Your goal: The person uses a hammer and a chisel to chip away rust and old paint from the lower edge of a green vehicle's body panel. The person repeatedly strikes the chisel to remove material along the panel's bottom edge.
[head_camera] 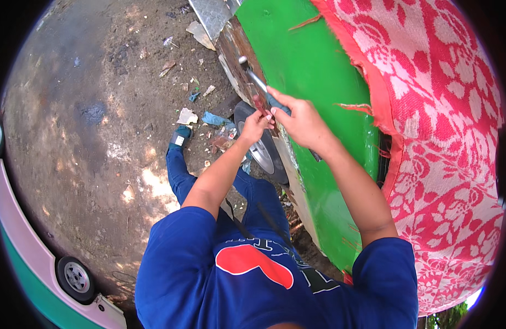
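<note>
My left hand [255,126] grips a reddish-brown rod-like tool [259,103], perhaps a chisel or punch, held against the rusty lower edge of a green car body panel [314,82]. Just right of it, my right hand [296,117] is closed around the blue-grey grip of a hammer [258,80]. The hammer's metal head lies over the rusted strip [236,49], beyond the rod tool's top end. Whether the head touches the metal I cannot tell. The rod tool's working tip is hidden near my fingers.
A car wheel [261,154] sits beneath the panel. A red-and-white patterned cloth [442,123] drapes over the car at right. Blue plastic scraps [215,119] and broken flakes [187,116] litter the dirt ground. Another car's wheel [75,279] shows at lower left.
</note>
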A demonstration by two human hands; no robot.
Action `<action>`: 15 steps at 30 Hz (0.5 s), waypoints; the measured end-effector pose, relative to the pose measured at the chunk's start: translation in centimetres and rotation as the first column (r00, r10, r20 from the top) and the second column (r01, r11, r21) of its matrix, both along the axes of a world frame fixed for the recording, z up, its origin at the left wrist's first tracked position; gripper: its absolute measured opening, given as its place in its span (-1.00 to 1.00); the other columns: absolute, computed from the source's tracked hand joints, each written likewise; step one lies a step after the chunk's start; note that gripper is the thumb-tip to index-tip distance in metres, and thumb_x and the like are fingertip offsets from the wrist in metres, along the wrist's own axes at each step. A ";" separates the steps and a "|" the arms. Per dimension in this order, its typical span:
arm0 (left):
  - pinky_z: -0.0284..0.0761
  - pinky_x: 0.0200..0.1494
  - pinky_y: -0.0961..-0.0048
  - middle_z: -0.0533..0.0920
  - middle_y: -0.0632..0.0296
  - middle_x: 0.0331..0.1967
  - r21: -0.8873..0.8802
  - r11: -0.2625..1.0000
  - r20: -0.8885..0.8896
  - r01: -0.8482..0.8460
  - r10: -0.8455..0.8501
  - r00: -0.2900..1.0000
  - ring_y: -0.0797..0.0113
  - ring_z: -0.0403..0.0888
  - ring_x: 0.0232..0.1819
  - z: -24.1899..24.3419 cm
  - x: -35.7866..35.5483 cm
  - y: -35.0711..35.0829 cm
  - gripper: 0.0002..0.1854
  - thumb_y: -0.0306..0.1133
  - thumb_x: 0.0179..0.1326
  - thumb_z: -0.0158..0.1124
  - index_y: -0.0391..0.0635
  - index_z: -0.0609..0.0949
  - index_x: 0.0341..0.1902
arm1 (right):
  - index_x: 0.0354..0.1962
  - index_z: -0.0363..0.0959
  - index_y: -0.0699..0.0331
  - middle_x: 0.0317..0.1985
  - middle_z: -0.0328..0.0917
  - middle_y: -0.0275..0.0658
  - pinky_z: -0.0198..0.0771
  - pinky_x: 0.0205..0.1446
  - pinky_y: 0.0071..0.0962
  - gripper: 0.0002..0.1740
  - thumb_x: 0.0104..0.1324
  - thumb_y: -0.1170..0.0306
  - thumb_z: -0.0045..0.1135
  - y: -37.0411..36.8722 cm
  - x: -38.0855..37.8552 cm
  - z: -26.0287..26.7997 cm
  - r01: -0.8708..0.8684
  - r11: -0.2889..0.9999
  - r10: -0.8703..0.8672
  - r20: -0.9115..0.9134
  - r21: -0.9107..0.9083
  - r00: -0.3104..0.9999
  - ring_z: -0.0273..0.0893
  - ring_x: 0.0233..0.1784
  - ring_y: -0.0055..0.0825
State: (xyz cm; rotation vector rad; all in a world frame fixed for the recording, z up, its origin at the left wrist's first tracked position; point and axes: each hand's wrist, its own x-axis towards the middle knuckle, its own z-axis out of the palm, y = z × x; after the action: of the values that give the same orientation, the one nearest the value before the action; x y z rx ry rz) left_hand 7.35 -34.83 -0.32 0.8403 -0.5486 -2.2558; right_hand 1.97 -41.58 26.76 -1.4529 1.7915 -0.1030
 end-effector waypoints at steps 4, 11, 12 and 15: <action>0.66 -0.13 0.43 0.62 0.20 -0.22 0.003 1.000 0.005 0.005 -0.005 1.000 0.42 0.63 -0.22 -0.5 0.0 -0.3 -0.83 -0.47 0.43 0.10 -0.25 0.53 0.01 | 0.29 0.36 0.24 0.16 0.53 0.08 0.44 0.20 -0.37 -0.44 0.33 0.38 0.12 -1.8 0.1 0.5 -0.049 0.981 0.058 -0.042 0.190 0.997 0.60 0.14 -0.25; 0.67 -0.16 0.44 0.61 0.21 -0.25 0.023 1.000 0.000 0.013 -0.013 1.000 0.42 0.63 -0.23 -0.1 -0.2 0.9 -0.85 -0.47 0.43 0.11 -0.25 0.54 -0.01 | 0.33 0.31 0.26 0.14 0.58 -0.07 0.44 0.12 -0.47 -0.42 0.36 0.40 0.09 -1.3 -0.8 -0.5 -0.025 0.967 0.040 -0.052 0.255 0.998 0.58 -0.01 -0.51; 0.67 -0.16 0.43 0.61 0.21 -0.25 0.031 0.999 0.023 0.027 -0.028 0.999 0.42 0.63 -0.23 0.3 -0.4 1.3 -0.85 -0.48 0.43 0.11 -0.25 0.54 -0.02 | 0.33 0.30 0.26 0.14 0.59 -0.11 0.44 0.10 -0.50 -0.42 0.37 0.41 0.08 -2.1 -0.6 -0.7 -0.079 0.950 0.125 -0.136 0.303 0.983 0.56 -0.03 -0.58; 0.67 -0.14 0.43 0.60 0.21 -0.25 0.037 0.999 0.019 0.018 -0.019 1.000 0.41 0.63 -0.23 -1.0 0.3 1.4 -0.84 -0.49 0.43 0.10 -0.26 0.54 0.00 | 0.32 0.33 0.21 0.09 0.62 -0.13 0.44 0.10 -0.50 -0.43 0.36 0.40 0.10 -3.0 0.4 0.4 0.037 0.996 -0.043 0.085 0.078 0.995 0.55 -0.07 -0.60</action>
State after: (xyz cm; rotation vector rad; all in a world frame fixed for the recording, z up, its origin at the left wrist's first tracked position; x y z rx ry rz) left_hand 7.61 -33.43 -1.29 0.8794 -0.5269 -2.2832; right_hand 2.34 -44.54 27.18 -1.3394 1.7356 -0.1153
